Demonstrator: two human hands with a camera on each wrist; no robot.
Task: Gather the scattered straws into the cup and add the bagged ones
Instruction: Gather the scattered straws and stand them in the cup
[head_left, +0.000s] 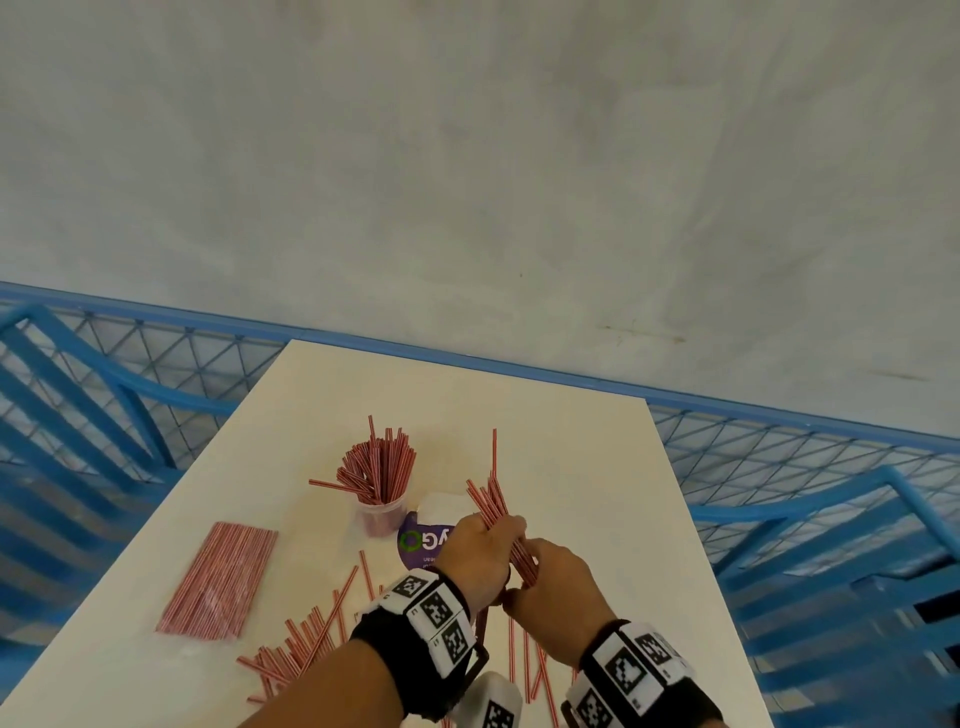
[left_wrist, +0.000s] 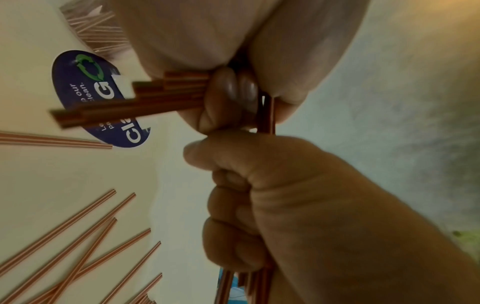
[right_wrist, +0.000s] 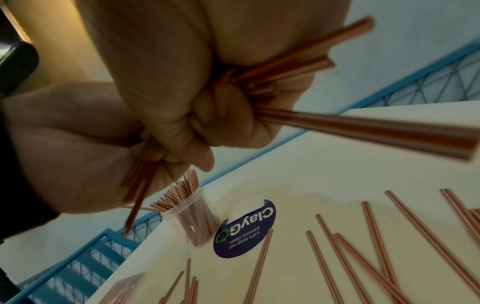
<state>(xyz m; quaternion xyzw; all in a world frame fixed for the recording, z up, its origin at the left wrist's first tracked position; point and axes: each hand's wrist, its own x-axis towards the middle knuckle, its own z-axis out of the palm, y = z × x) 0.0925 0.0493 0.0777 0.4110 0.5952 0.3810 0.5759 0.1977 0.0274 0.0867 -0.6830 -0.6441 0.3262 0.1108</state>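
Note:
Both hands hold one bundle of red-and-white striped straws (head_left: 492, 501) upright-tilted above the table. My left hand (head_left: 483, 545) grips its middle, and my right hand (head_left: 558, 577) grips it just below. The wrist views show the left hand (left_wrist: 194, 41) and the right hand (right_wrist: 182, 61) with fingers curled round the straws (right_wrist: 363, 131). A clear cup (head_left: 382, 514) packed with straws stands left of the hands. The bagged straws (head_left: 218, 579) lie flat at the left. Loose straws (head_left: 301, 644) lie near the front edge, others (right_wrist: 376, 246) under the hands.
A purple round sticker (head_left: 415, 543) with a white paper scrap lies between the cup and the hands. The white table (head_left: 571, 441) is ringed by blue metal frames with wire mesh (head_left: 779, 457). A grey wall rises behind.

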